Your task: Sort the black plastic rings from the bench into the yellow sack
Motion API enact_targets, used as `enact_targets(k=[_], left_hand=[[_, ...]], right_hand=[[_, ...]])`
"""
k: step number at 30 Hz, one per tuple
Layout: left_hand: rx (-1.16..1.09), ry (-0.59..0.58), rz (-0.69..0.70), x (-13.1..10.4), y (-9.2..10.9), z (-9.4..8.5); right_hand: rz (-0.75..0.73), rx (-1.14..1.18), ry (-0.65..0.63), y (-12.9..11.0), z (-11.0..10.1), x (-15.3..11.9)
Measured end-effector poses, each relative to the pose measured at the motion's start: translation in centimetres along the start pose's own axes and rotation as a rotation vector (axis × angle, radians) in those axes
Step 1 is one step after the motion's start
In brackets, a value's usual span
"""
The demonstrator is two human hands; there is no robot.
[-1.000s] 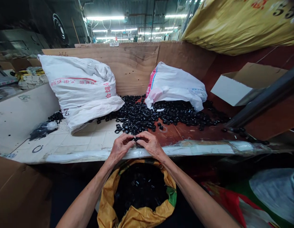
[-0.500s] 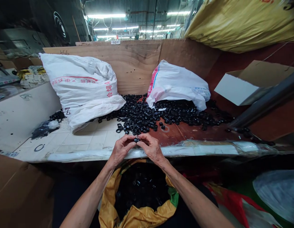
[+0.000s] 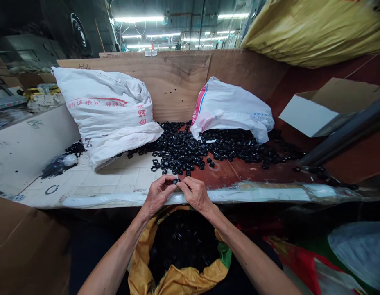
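Observation:
Between the thumb and fingertips of my left hand (image 3: 159,191) is a small black ring-shaped plastic part (image 3: 176,181), held just above the bench's front edge. My right hand (image 3: 195,193) is closed in a pinch, its thumb and finger tips at the part's right side; the fingers hide the exact contact. Right behind my hands lies a heap of similar black plastic parts (image 3: 190,149), some ring-shaped, spread over the bench top. Below my forearms a yellow sack (image 3: 177,280) stands open, with many black parts (image 3: 180,241) inside.
Two white woven sacks, one at left (image 3: 107,106) and one at right (image 3: 233,106), rest on the bench. A wooden board (image 3: 177,86) stands behind them. An open carton (image 3: 309,114) and a slanted dark bar (image 3: 346,131) are at right. A yellow sack (image 3: 315,32) hangs over the upper right.
The fingers of my right hand have curled in and shifted slightly around the black part, which now sits tilted. My left hand has stayed nearly in place.

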State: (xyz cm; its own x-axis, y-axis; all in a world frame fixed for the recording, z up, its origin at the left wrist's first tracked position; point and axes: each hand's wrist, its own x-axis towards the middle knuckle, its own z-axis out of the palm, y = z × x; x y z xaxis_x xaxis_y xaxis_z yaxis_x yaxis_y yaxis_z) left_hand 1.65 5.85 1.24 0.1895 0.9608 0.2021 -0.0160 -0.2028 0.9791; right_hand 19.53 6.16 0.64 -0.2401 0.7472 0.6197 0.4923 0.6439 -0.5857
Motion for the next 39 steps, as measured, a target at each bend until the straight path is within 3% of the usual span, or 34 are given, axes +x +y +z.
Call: enact_targets(k=[5,9,18,22,28,33,39], left_hand=[[-0.007,-0.001,0.006,-0.04,0.12,0.09],[0.006,-0.013,0.033,-0.08,0.04,0.16],[0.147,0.012,0.130,-0.30,-0.39,0.24],[0.139,-0.012,0.133,-0.30,-0.38,0.33],[0.165,0.002,0.162,-0.26,-0.55,0.21],[0.192,-0.020,0.174,-0.24,-0.71,0.05],[0.137,0.017,0.162,-0.28,-0.87,0.09]], right_hand=[[0.096,0.074,0.052,-0.13,-0.02,-0.10],[0.006,0.167,0.052,-0.16,-0.29,0.07],[0.085,-0.036,0.038,0.28,0.63,0.21],[0.118,0.028,0.069,0.21,0.51,-0.03],[-0.037,0.101,0.047,0.17,-0.02,-0.15],[0.023,-0.125,0.037,0.37,0.37,-0.22],[-0.046,-0.057,0.040,-0.03,-0.05,-0.40]])
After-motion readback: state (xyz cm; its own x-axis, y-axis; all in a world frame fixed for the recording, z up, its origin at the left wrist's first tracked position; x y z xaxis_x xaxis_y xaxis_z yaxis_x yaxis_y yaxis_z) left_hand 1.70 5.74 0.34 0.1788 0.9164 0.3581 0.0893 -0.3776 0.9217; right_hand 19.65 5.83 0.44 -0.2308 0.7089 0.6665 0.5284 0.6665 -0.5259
